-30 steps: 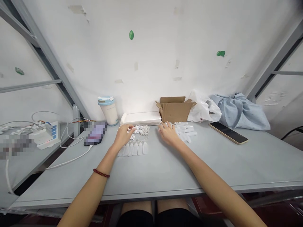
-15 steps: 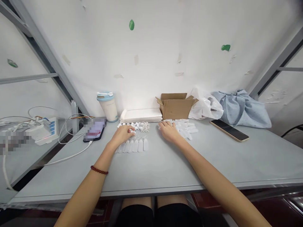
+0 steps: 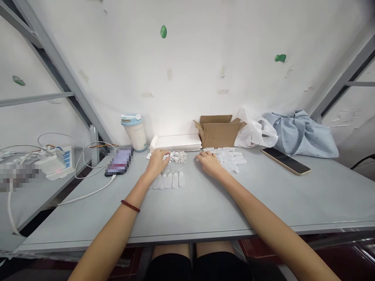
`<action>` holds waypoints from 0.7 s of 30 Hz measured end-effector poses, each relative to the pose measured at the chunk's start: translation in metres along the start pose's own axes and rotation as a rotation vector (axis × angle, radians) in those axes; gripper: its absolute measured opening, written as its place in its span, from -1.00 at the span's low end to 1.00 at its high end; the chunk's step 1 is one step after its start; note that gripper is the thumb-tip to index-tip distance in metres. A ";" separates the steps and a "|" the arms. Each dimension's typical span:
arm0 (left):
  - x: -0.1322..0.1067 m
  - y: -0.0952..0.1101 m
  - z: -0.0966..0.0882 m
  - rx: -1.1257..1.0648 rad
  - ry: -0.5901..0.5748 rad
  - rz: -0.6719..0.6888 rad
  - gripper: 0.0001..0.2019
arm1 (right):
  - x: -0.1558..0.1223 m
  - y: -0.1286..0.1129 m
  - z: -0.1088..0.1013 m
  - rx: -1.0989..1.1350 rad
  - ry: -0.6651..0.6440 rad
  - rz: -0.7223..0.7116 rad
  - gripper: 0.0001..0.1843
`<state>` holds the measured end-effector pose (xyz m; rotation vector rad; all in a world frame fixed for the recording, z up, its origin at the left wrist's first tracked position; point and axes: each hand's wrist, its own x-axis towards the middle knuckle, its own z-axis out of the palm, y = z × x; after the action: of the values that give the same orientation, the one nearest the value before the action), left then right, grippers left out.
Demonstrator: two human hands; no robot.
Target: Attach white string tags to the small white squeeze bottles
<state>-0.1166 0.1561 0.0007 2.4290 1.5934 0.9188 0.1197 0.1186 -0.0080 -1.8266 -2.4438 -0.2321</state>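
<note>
My left hand point(image 3: 158, 162) reaches over a pile of small white caps point(image 3: 176, 157) with white looped strings point(image 3: 182, 158) at its right end. Its thumb and forefinger are apart among the pieces, the other fingertips being hidden. Nearer me lies a row of several frosted, flat tags point(image 3: 175, 180) with thin white strings running from their tops. My right hand point(image 3: 208, 162) rests palm down on the desk with its fingers slightly bent and apart. Beside it, a heap of clear plastic sleeve-like pieces point(image 3: 231, 160) lies partly under the hand; no held piece shows.
A stack of white paper or envelopes point(image 3: 178, 141) and an open cardboard box point(image 3: 220, 134) stand against the wall. Left are a cup point(image 3: 135, 134), a phone on a cable point(image 3: 119, 162) and a power strip point(image 3: 68, 160). Right are a plastic bag point(image 3: 254, 130), another phone point(image 3: 285, 160) and blue cloth point(image 3: 303, 134).
My left hand has moved slightly forward and right, deeper into the white caps, and its fingers have spread from a curl. My right hand has barely moved.
</note>
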 end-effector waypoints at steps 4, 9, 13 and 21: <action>0.005 -0.001 0.007 0.064 -0.066 0.052 -0.79 | -0.001 -0.004 -0.001 -0.003 0.025 -0.029 -0.46; 0.009 -0.001 0.005 0.005 -0.013 0.008 -0.80 | -0.001 -0.010 -0.001 -0.010 0.032 -0.069 -0.50; 0.010 0.002 -0.001 -0.153 0.108 -0.102 -0.79 | -0.002 -0.014 0.000 -0.016 0.032 -0.088 -0.51; 0.007 0.005 -0.007 -0.387 0.141 -0.243 -0.76 | -0.004 -0.019 -0.003 0.014 0.068 -0.132 -0.53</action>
<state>-0.1143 0.1586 0.0113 1.9039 1.5361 1.2389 0.1025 0.1093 -0.0069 -1.6262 -2.5146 -0.2795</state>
